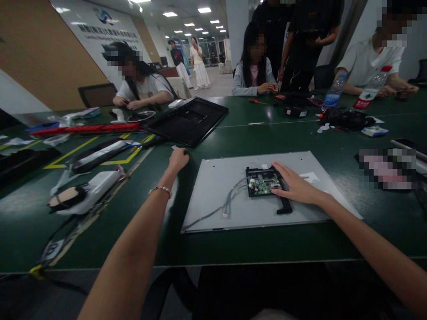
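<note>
A thin grey-white display panel [213, 191] lies flat on the green table. On it rests a green circuit board [263, 186] in a black plastic bracket [285, 206], with grey cables [230, 195] trailing left across the panel. My right hand [295, 184] lies over the right part of board and bracket, fingers outstretched, thumb apart and touching the board. Left of the panel, my left hand [179, 159] is closed near the table surface. A small whitish bit shows at its fingertips, too small to name. Just beyond that hand is a black plastic monitor cover [190, 120].
To the left are a white device with cables [96, 191] and a long red strip [90, 129]. A screwdriver [255, 101], two bottles [333, 93] and black clutter [347, 119] stand or lie farther back. Phones [413, 149] are at right. Other people sit across the table.
</note>
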`<state>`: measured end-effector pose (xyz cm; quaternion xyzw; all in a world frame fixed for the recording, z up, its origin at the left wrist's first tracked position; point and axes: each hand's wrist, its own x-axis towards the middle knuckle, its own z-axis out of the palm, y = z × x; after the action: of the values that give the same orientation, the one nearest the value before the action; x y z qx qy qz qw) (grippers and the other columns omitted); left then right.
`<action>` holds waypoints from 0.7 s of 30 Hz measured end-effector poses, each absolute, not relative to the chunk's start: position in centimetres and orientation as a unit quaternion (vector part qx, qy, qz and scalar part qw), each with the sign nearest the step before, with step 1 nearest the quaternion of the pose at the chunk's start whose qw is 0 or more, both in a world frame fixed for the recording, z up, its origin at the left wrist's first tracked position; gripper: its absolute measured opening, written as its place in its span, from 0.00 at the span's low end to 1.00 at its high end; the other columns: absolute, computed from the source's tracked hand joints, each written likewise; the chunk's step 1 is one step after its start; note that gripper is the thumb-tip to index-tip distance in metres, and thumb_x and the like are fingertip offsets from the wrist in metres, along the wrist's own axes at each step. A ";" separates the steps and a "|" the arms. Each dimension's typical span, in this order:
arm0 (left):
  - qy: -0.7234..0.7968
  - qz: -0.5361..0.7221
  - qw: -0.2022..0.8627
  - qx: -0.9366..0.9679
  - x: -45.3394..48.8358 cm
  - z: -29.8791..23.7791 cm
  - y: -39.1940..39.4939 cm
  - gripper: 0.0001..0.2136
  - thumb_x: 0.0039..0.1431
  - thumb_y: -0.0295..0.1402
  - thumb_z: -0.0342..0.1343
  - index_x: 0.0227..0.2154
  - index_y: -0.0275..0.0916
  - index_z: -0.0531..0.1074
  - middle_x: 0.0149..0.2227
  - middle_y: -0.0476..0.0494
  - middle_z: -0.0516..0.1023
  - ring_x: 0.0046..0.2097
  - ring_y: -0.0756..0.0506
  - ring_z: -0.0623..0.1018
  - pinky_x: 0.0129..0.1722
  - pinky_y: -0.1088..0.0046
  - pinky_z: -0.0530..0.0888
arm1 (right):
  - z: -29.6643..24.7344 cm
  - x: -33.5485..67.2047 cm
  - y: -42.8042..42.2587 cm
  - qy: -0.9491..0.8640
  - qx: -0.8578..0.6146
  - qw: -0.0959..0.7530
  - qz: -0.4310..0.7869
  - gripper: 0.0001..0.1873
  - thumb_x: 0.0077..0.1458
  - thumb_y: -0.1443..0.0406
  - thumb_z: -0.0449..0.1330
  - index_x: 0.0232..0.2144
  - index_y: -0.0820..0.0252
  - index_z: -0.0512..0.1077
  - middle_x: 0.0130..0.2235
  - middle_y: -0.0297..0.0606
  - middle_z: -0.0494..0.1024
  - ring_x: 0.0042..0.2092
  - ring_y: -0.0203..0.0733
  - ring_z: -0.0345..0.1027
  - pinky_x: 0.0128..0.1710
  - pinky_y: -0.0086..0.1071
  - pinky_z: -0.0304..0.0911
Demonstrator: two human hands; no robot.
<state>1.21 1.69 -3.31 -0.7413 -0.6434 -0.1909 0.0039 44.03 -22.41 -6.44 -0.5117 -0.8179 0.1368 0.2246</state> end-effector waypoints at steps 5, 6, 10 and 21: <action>-0.629 -0.183 0.011 -0.756 1.5 -3.3 0.4 0.20 0.56 0.24 0.45 0.51 0.25 0.70 0.55 0.29 0.72 0.58 0.39 0.69 0.60 0.64 0.62 | -6.5 44.0 -22.4 -0.820 -0.507 0.231 0.134 0.48 0.58 0.47 0.56 0.70 0.45 0.33 0.71 0.42 0.46 0.68 0.60 0.45 0.64 0.58 0.50; -0.618 -0.190 0.018 -0.762 2.0 -3.1 -0.3 0.20 0.57 0.24 0.44 0.52 0.25 0.69 0.56 0.30 0.71 0.59 0.40 0.68 0.61 0.65 0.61 | -6.5 44.0 -22.4 -0.819 -0.507 0.230 0.137 0.48 0.58 0.47 0.56 0.70 0.45 0.33 0.71 0.42 0.45 0.69 0.59 0.44 0.64 0.58 0.50; -0.548 -0.243 0.052 -0.798 4.9 -1.7 -4.6 0.18 0.60 0.26 0.43 0.50 0.30 0.70 0.54 0.34 0.71 0.57 0.41 0.69 0.59 0.66 0.64 | -6.1 44.3 -22.5 -0.809 -0.508 0.251 0.157 0.46 0.59 0.47 0.55 0.69 0.44 0.35 0.71 0.40 0.45 0.69 0.57 0.41 0.65 0.56 0.47; -0.310 -0.197 0.133 -0.921 13.7 2.1 -20.4 0.23 0.63 0.21 0.43 0.59 0.39 0.63 0.57 0.35 0.70 0.50 0.43 0.76 0.50 0.64 0.73 | -0.7 37.8 -23.8 -0.801 -0.438 0.370 0.170 0.32 0.58 0.57 0.59 0.64 0.43 0.57 0.61 0.37 0.68 0.61 0.52 0.62 0.59 0.54 0.58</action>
<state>13.68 -20.39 2.10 -0.9206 -0.3097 -0.1974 0.1328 37.78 -23.77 -0.67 -0.4378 -0.8015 0.1700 0.3702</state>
